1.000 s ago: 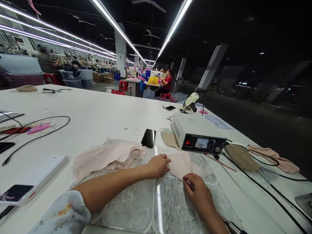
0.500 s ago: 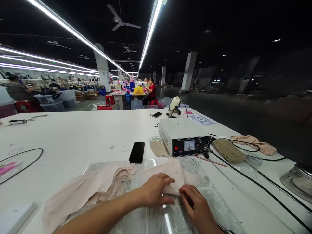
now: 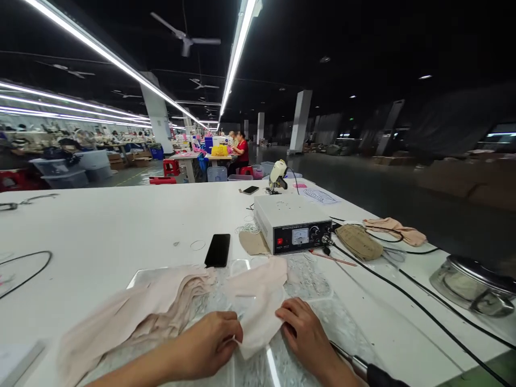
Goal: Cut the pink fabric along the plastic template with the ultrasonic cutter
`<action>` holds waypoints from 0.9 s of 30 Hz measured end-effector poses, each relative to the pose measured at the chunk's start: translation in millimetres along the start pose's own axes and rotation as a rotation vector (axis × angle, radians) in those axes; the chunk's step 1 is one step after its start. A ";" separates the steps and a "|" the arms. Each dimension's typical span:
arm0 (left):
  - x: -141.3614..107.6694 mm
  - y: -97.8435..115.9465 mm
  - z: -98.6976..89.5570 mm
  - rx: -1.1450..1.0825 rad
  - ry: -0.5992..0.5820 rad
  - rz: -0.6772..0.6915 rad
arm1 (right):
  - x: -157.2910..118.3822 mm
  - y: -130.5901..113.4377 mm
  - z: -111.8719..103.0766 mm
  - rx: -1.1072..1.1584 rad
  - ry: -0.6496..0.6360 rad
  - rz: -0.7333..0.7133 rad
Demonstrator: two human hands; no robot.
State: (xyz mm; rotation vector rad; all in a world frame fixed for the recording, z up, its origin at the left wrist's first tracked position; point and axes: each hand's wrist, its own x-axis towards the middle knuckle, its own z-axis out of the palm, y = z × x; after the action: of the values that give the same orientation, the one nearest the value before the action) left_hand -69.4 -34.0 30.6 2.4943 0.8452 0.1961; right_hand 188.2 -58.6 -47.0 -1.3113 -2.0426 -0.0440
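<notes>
A pale pink cloth piece [image 3: 261,317] lies partly raised over the clear sheet [image 3: 338,322] on the white table. My left hand [image 3: 213,341] pinches its lower left corner. At its right edge, my right hand [image 3: 300,333] grips the fabric between thumb and fingers. Another pink piece [image 3: 250,277] lies flat just beyond. To the left of my hands rests a layered stack of pink cloth [image 3: 149,301]. A metal tool with a black handle [image 3: 365,368] lies beside my right wrist.
Past the cloth are a black phone [image 3: 217,250] and a control box [image 3: 296,223] with cables running right. A khaki cloth bundle [image 3: 358,242] and a glass-lidded pot [image 3: 471,285] stand on the right. A person in red [image 3: 242,151] sits far back.
My left hand has moved left and down and now holds the cloth's corner. The cloth has been drawn toward me and partly lifted. The camera view has shifted to the right.
</notes>
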 end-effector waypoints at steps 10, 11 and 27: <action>-42.4 12.5 -7.8 0.241 -0.140 -0.005 | -45.6 15.9 4.0 0.012 0.066 -0.105; -41.7 12.3 -9.0 0.249 -0.144 -0.006 | -50.3 18.3 4.5 0.010 0.077 -0.102; 85.7 -55.3 7.7 -0.042 0.290 -0.376 | 46.5 41.1 23.4 -0.112 0.023 0.249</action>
State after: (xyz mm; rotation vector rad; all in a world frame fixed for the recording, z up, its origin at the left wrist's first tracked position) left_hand -28.3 52.5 -5.4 2.2461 1.3926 0.4455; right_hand 197.7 6.8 -51.7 -1.6182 -1.8667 -0.0608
